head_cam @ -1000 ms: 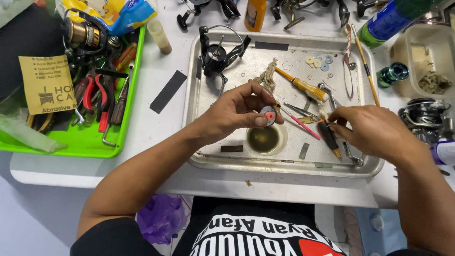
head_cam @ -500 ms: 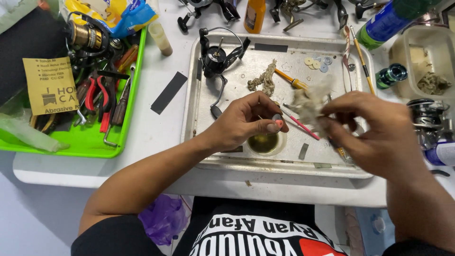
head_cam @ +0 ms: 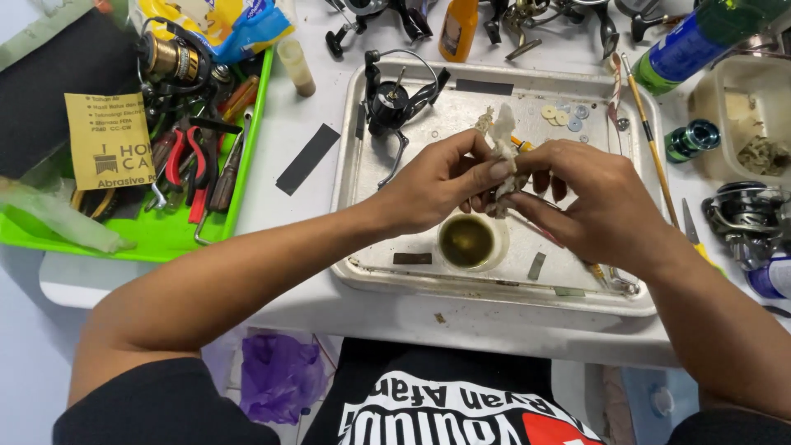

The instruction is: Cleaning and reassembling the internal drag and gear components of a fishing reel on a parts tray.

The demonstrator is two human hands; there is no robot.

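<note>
Two hands meet over the middle of a metal tray (head_cam: 354,165), and both pinch one small crumpled rag (head_cam: 503,152) — white and dirty. The left hand (head_cam: 432,185) has a closed grip on the rag's side, thumb on top. The right hand (head_cam: 593,202) has its fingers (head_cam: 527,206) shut on the lower part (what is wrapped inside cannot be seen). Just below the hands sits a little cup of dark oil (head_cam: 467,241). A black fishing reel (head_cam: 394,103) lies in the tray's far corner. Well apart, to the left on the white worktop (head_cam: 305,107), a green tray (head_cam: 165,239) holds red pliers (head_cam: 185,165) and sandpaper (head_cam: 109,140).
</note>
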